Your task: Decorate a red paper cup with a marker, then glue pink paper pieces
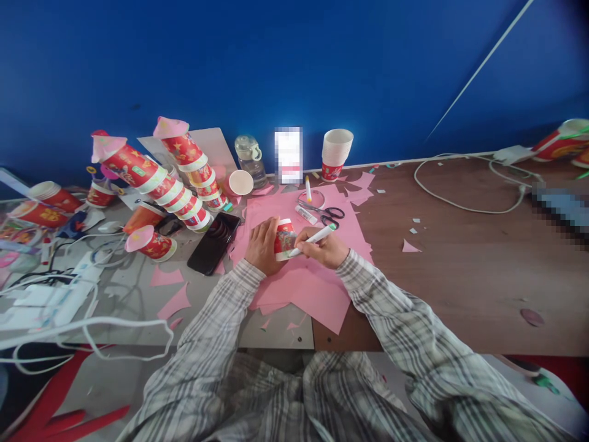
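Note:
My left hand [264,245] is wrapped round a red printed paper cup [285,237], which lies tilted over the pink paper [317,294]. In my right hand [327,247] is a white marker [317,237] with a green end, its lower tip at the cup's pale rim. Just beyond the hands lie black-handled scissors [332,216], a white glue stick [306,214] and a second marker with an orange end [308,190]. A dark phone [214,243] rests left of my left hand.
Stacked red cups with pink cone tops [161,184] stand at the left. A stack of white-lined cups [337,153], a clear bottle [251,159] and a bright blurred screen [288,155] line the blue wall. Cables and a power strip [55,301] crowd the left edge; paper scraps [411,246] dot the right.

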Demonstrator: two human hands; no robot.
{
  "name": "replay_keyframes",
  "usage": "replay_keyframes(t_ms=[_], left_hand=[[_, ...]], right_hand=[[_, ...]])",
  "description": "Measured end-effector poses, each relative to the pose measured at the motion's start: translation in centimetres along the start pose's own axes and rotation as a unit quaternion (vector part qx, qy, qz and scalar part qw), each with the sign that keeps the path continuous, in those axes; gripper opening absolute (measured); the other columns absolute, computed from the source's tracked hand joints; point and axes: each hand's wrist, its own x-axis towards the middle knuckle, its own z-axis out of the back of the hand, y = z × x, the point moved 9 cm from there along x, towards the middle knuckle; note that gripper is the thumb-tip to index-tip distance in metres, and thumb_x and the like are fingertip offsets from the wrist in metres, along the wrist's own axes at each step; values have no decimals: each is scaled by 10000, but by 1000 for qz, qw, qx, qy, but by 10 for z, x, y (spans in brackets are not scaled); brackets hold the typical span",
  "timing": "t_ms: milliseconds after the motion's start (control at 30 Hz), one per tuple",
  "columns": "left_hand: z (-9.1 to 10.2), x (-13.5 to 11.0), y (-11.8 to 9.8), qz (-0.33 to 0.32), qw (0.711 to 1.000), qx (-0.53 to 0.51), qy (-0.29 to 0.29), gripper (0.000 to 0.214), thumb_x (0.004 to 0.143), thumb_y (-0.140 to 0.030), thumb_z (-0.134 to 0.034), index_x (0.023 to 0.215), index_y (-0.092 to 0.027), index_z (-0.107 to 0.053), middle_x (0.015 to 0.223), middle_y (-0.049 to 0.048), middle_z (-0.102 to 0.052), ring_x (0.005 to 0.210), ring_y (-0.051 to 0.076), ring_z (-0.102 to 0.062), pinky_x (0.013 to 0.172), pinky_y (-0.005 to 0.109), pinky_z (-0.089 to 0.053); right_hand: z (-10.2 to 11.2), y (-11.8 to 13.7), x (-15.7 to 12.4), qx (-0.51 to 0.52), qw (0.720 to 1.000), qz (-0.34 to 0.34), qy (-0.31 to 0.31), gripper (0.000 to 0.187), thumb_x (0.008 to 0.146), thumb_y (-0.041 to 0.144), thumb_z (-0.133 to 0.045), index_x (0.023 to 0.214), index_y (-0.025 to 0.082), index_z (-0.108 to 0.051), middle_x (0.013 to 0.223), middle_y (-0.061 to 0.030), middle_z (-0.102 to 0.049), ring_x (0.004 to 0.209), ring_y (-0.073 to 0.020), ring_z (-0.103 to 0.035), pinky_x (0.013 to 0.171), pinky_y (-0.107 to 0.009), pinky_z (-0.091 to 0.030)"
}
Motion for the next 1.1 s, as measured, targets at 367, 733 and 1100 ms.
replay_keyframes(t_ms=[367,733,1100], left_hand=[[-2,-1,3,4,1000,4,0,826,659,-469,-570,1292,-82,-207,1224,209,-438,1126,315,-410,918,453,-340],[1,-1,2,4,1000,14,-7,828,663,-479,-563,1293,-79,-205,1218,210,-441,1127,311,-413,925,445,-340],[-1,-2,4,2,1000,14,-7,841,665,-480,-564,1303,-87,-181,1225,214,-434,1134,317,-408,932,454,-332]], right_hand=[[5,-1,1,12,1000,-4,-8,182,707,312,-527,691,136,-572,510,19,-530,459,-90,-480,446,-209,-373],[10,0,1,8,1000,-11,-24,182,698,309,-517,672,135,-563,501,14,-532,460,-94,-489,456,-214,-372],[5,-3,2,8,1000,-16,12,200,695,338,-538,682,140,-566,497,15,-534,457,-102,-490,456,-225,-374]])
